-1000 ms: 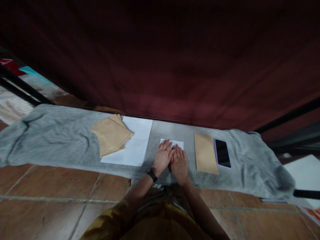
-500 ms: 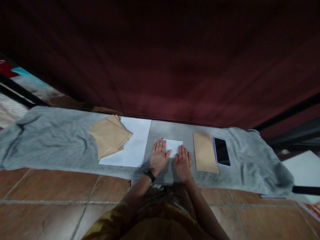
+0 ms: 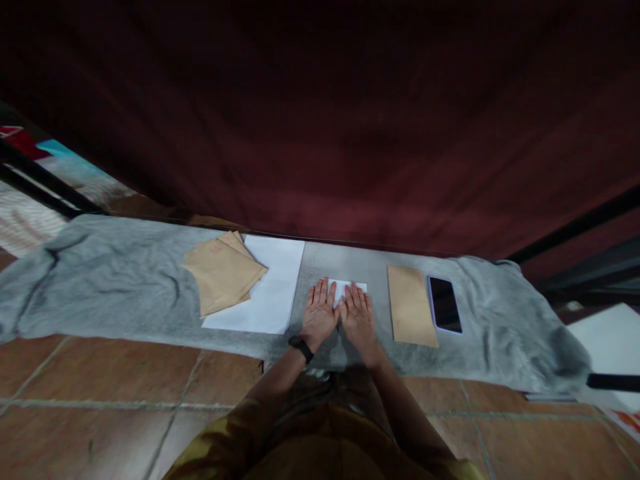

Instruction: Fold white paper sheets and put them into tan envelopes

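My left hand (image 3: 319,313) and my right hand (image 3: 357,317) lie flat side by side, fingers stretched out, pressing on a small folded white paper (image 3: 346,288) on the grey cloth (image 3: 125,287). Only the paper's far edge shows beyond my fingertips. A black band sits on my left wrist. To the right of my right hand lies a single brown envelope (image 3: 411,305), apart from it.
A pile of brown envelopes (image 3: 220,272) overlaps a stack of white sheets (image 3: 273,287) to the left. A dark phone (image 3: 444,304) lies right of the single envelope. A dark red curtain hangs behind. Brown floor tiles (image 3: 100,400) lie in front.
My hands spread apart over the folded paper half a second ago and have since come back together on it, covering more of it.
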`<state>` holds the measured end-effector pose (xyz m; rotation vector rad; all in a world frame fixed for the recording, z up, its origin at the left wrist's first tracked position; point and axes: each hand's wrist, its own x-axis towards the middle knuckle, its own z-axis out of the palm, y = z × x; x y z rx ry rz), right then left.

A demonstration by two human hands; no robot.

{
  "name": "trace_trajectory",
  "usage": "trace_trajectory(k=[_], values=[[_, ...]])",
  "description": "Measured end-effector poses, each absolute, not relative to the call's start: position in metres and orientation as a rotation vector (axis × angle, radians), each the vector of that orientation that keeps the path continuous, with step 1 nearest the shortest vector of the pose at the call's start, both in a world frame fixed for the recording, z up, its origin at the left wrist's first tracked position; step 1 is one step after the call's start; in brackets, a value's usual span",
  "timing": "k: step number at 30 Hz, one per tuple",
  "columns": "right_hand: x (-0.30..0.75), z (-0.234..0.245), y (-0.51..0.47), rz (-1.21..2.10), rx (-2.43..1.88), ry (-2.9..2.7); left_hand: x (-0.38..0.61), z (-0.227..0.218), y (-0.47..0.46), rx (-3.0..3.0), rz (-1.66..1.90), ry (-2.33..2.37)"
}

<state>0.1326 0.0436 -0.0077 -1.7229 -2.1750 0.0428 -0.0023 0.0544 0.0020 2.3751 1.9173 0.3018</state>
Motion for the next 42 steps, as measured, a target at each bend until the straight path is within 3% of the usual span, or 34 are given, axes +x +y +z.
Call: trace_trajectory(k=[21,29,42], values=[[0.166,-0.022,0.032,-0.084,-1.861,-2.059,-0.006,-0.005,0.053,2.343,0.453,2.070],[0.167,-0.023,0.033,-0.058,-1.862,-2.097,0.018,-0.010,0.043,2.575,0.498,1.699],[0.170,-0.022,0.031,-0.113,-1.780,-2.115,-0.001,-0.004,0.054,2.549,0.380,1.750]])
